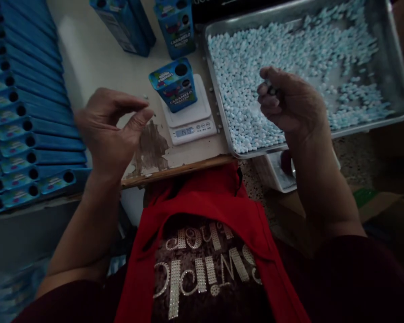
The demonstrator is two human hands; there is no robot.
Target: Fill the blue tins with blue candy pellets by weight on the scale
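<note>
My left hand (111, 128) hovers over the table edge, left of the scale, with thumb and forefinger brought together. What the pinch holds, if anything, is too small to make out. Above the metal tray, my right hand (289, 98) has its fingers curled around a few small candies (272, 89). A blue candy box (178, 92) stands upright on the white digital scale (188, 117), and a round dark hole shows in its top. The scale's display (184, 132) shows digits. Small pale blue and white candies (242, 89) cover much of the tray (357, 130).
Rows of blue boxes (50, 121) are packed along the left. More boxes stand behind the scale, including one blue box (178, 31). A white container (279, 175) sits below the tray. Stray candies lie beside the scale, and the table edge (182, 168) is worn.
</note>
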